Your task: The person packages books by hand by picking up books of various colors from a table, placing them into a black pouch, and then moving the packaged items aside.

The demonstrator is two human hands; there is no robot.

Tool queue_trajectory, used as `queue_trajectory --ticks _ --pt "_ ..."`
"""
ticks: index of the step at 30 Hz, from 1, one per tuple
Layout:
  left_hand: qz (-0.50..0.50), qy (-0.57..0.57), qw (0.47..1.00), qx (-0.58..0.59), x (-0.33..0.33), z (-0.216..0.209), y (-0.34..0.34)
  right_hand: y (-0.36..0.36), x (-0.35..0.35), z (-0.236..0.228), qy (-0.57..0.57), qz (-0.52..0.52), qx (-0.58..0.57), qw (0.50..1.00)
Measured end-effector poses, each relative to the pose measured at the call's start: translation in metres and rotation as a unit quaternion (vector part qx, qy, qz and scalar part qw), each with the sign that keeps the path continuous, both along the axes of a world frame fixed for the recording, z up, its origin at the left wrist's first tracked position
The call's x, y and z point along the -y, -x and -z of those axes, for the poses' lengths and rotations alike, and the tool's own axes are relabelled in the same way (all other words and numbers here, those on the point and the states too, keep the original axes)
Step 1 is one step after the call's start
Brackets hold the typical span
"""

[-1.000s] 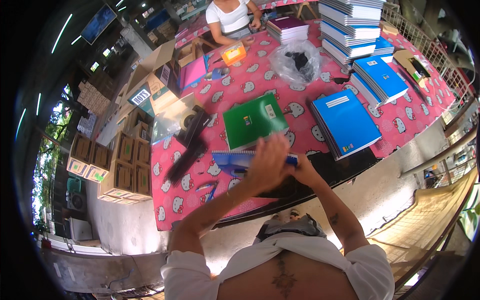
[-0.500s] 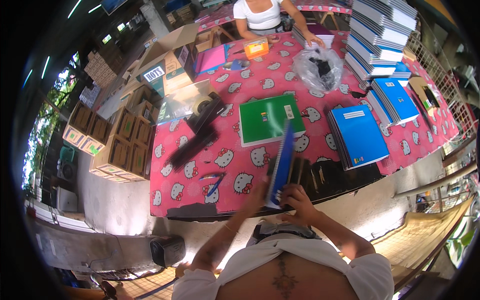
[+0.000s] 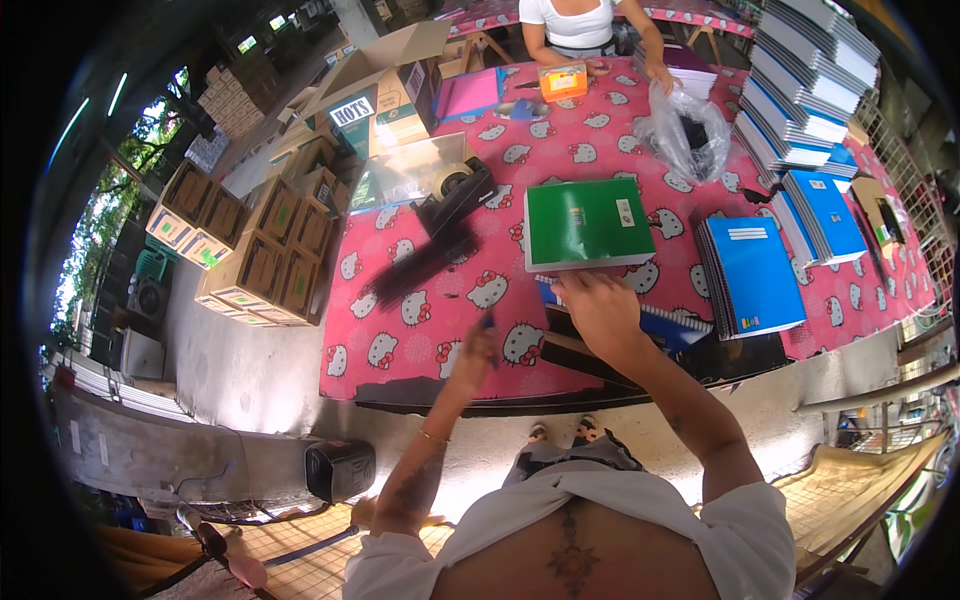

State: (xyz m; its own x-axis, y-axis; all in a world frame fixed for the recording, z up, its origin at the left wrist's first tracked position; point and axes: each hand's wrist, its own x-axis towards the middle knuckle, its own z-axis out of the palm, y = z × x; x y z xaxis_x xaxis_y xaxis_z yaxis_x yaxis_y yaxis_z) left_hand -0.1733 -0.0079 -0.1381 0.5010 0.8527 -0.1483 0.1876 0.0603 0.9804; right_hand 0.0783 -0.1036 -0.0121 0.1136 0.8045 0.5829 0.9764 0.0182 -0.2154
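Observation:
My left hand (image 3: pixel 474 362) is closed around a slim dark-blue pen-like tool (image 3: pixel 488 322), slightly blurred, just above the table's front part. A blue spiral notebook (image 3: pixel 672 322) lies at the table's front edge, its wire binding toward the right. My right hand (image 3: pixel 600 312) is on this notebook with bent fingers at its far edge, covering much of it. Right behind those fingers lies a green notebook (image 3: pixel 588 222). To the right, a short stack of blue spiral notebooks (image 3: pixel 752 275) lies flat.
Tall notebook stacks (image 3: pixel 800 90) rise at the back right. A black tape dispenser (image 3: pixel 455 195) and black bristly strip (image 3: pixel 425 262) lie left of the green notebook. An open carton (image 3: pixel 395 100) stands far left. Across the table, a person's hand (image 3: pixel 660 75) touches a clear plastic bag (image 3: pixel 685 135).
The blue notebook went from upright between both hands to lying flat under my right hand. My left hand moved left and picked up the blue tool from the table.

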Motion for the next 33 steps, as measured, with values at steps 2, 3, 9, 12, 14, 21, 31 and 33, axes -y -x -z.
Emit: queue_trajectory --ticks 2,3,9,12,14,21,31,33 --pt "0.022 0.051 0.998 0.029 0.033 -0.059 -0.032 -0.009 -0.005 0.005 0.066 0.0 0.004 0.998" --pt "0.034 0.101 0.993 0.058 0.045 -0.084 -0.038 -0.007 -0.006 0.001 0.025 -0.01 0.01 1.0" --pt "0.078 0.221 0.957 0.173 0.039 -0.124 -0.047 0.005 0.0 -0.007 0.012 -0.005 -0.023 1.0" --pt "0.079 0.257 0.946 0.18 0.024 -0.12 -0.053 0.004 -0.002 -0.008 0.023 0.0 -0.038 0.999" --pt "0.091 0.266 0.943 0.18 0.017 -0.117 -0.054 0.005 -0.003 -0.01 0.029 0.008 -0.042 0.999" --pt "0.123 0.298 0.928 0.188 0.003 -0.122 -0.056 0.008 -0.001 -0.014 0.047 0.032 -0.06 0.997" --pt "0.241 -0.041 0.97 0.009 -0.062 -0.067 -0.017 0.003 0.011 -0.011 0.028 0.052 -0.032 0.998" --pt "0.156 -0.475 0.832 -0.239 -0.064 -0.022 0.01 -0.004 0.031 -0.026 -0.015 0.082 -0.004 0.996"
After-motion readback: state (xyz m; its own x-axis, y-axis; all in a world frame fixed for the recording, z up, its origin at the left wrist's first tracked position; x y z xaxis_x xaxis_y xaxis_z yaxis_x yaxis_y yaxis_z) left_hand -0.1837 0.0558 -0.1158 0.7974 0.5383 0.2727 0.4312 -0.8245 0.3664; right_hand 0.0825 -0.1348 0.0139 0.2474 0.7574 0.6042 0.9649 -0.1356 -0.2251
